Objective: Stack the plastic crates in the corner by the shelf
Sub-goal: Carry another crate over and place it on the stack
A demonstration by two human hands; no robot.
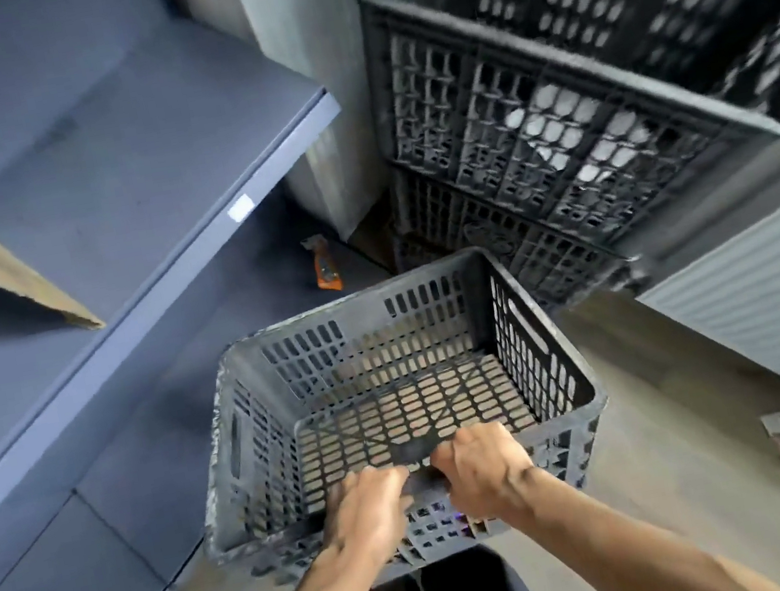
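In a grey corner beside the shelf [102,153], the crate stack [555,120] stands at one o'clock, while both hands, left hand [369,512] and right hand [480,467], clench the near rim of the carried crate [394,388], best lifted level and aligned squarely over the top one.

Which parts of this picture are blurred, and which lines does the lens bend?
Head view: the stacked crates in the corner are motion-smeared; the held crate and both hands, left and right, are sharper; the wide-angle lens bows the shelf edge.
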